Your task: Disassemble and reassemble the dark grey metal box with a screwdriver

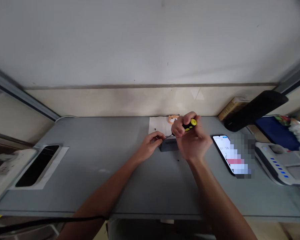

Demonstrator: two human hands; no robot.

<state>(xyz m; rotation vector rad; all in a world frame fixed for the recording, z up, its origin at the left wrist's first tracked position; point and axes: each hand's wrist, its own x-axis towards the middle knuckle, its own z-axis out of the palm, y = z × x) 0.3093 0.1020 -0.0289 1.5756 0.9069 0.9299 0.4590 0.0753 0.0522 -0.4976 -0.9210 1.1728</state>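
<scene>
My right hand (193,141) is wrapped round the black and yellow handle of a screwdriver (190,125). Its thin shaft slants left and down to the left end of a dark grey box with vent slots (170,144). At that end, my left hand (150,146) has its thumb and fingers closed on the box's corner, close to the screwdriver tip. The tip itself is hidden by the fingers. The right part of the box is behind my right hand. A small dark piece, perhaps a screw (178,160), lies in front of the box.
Behind the box lies a white sheet (153,123) with a tiny dark piece and an orange animal-face item (173,119). A lit phone (223,150) and white device (280,166) are right; a black cylinder (255,110) leans behind. Another phone (38,166) lies left.
</scene>
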